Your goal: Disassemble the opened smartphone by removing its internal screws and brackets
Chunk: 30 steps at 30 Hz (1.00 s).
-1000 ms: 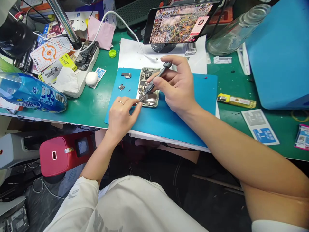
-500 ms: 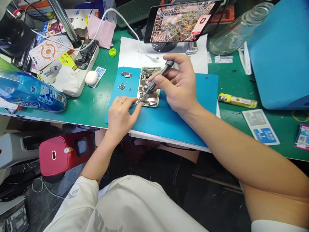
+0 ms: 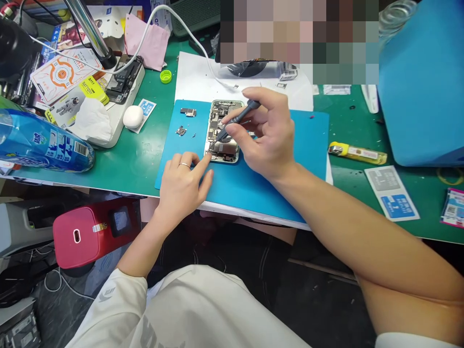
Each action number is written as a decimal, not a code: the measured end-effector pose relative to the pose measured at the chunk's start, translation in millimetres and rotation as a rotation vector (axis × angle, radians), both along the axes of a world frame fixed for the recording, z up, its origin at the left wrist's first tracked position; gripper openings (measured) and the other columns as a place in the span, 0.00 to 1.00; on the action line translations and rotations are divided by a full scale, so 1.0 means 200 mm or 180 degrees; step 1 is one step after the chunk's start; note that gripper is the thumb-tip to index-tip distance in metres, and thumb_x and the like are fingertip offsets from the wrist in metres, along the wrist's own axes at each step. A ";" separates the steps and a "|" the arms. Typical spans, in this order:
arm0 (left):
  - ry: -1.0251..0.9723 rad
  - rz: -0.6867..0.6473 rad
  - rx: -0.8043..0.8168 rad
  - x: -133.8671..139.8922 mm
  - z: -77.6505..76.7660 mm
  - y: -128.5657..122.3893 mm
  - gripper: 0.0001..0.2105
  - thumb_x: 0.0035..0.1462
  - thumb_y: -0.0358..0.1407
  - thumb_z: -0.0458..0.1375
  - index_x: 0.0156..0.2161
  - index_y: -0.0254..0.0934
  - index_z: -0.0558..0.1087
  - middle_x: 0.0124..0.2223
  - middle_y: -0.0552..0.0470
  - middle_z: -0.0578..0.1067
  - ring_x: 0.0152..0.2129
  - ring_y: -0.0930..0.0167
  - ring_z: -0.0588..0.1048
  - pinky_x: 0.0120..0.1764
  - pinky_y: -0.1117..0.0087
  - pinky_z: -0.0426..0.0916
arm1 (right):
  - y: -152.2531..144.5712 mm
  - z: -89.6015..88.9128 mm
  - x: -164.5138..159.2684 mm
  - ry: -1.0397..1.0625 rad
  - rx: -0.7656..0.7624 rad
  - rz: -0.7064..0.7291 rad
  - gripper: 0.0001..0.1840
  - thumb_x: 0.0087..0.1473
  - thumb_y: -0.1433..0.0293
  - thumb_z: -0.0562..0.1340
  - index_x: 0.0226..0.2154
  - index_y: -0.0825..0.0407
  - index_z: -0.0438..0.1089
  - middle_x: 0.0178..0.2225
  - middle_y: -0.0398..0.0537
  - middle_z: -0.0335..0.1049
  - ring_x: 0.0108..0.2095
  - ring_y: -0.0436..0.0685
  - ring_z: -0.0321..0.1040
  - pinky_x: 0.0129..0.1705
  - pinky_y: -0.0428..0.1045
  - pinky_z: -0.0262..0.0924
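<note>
An opened smartphone (image 3: 225, 148) lies on the blue mat (image 3: 174, 164), its inner parts showing. My right hand (image 3: 270, 130) is closed around a dark screwdriver (image 3: 242, 116), tilted with its tip down at the phone's lower left part. My left hand (image 3: 183, 186) is beside the phone's lower left corner. Its index fingertip touches the edge there, and the thumb stands apart with nothing held. To the left of the phone lie a small metal part (image 3: 188, 112), a small board-like piece (image 3: 181, 130) and tiny bits too small to name.
A white cable (image 3: 213, 63) arches above the mat. Left of it are a round white case (image 3: 133, 117), a green cap (image 3: 166, 76) and a blue bottle (image 3: 47, 142). A yellow cutter (image 3: 357, 152) and a sticker card (image 3: 392, 193) lie at the right. Pixelation hides the back.
My left thumb has moved away from the index finger, and the hand has dropped slightly toward me. The screwdriver leans lower in my right hand, its tip still at the phone's lower left.
</note>
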<state>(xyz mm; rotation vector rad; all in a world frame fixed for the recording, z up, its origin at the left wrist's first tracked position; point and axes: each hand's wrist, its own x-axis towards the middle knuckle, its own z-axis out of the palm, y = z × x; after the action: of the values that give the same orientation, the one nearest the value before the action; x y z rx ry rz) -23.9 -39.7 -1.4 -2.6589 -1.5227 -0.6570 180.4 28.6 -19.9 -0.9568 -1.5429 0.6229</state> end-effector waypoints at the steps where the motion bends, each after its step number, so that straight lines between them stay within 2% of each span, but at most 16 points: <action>1: 0.0080 -0.0004 -0.0027 0.00 0.01 0.00 0.19 0.75 0.41 0.53 0.62 0.36 0.77 0.46 0.41 0.78 0.39 0.60 0.71 0.40 0.60 0.60 | 0.00 -0.01 0.01 -0.0099 0.0040 0.0036 0.27 0.64 0.46 0.66 0.60 0.37 0.66 0.45 0.44 0.82 0.45 0.61 0.83 0.46 0.58 0.82; 5: 0.0299 0.0027 -0.0218 0.01 0.03 0.00 0.21 0.76 0.43 0.51 0.64 0.36 0.75 0.48 0.40 0.77 0.41 0.59 0.70 0.41 0.60 0.60 | 0.01 -0.03 0.02 -0.0401 0.0165 0.0141 0.28 0.67 0.47 0.63 0.63 0.39 0.63 0.49 0.46 0.81 0.48 0.60 0.83 0.48 0.58 0.82; 11: 0.0308 0.0017 -0.0336 0.01 0.03 0.00 0.21 0.76 0.43 0.51 0.64 0.36 0.75 0.48 0.40 0.76 0.41 0.59 0.70 0.42 0.60 0.60 | 0.01 -0.01 0.01 -0.0551 0.0497 0.0040 0.25 0.70 0.52 0.63 0.64 0.38 0.62 0.45 0.45 0.82 0.41 0.57 0.83 0.40 0.53 0.83; 19: 0.0272 0.0012 -0.0401 0.01 0.03 0.00 0.22 0.76 0.44 0.51 0.65 0.36 0.74 0.49 0.40 0.76 0.42 0.59 0.71 0.43 0.60 0.61 | 0.01 -0.03 0.03 -0.0547 0.0437 0.0165 0.26 0.69 0.52 0.64 0.65 0.35 0.63 0.51 0.47 0.81 0.46 0.60 0.83 0.45 0.57 0.83; 30: 0.0313 0.0008 -0.0289 0.01 0.03 0.00 0.22 0.76 0.45 0.52 0.65 0.35 0.75 0.49 0.40 0.77 0.42 0.59 0.71 0.42 0.60 0.60 | 0.02 -0.03 0.02 -0.0587 0.0623 0.0243 0.27 0.69 0.56 0.64 0.67 0.31 0.62 0.49 0.45 0.82 0.42 0.58 0.84 0.43 0.54 0.83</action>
<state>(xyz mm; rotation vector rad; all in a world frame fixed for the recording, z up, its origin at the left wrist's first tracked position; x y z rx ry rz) -21.8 -40.2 4.5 -2.7087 -1.5661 -0.4600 184.2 32.3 -26.5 -0.8274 -1.7757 0.4361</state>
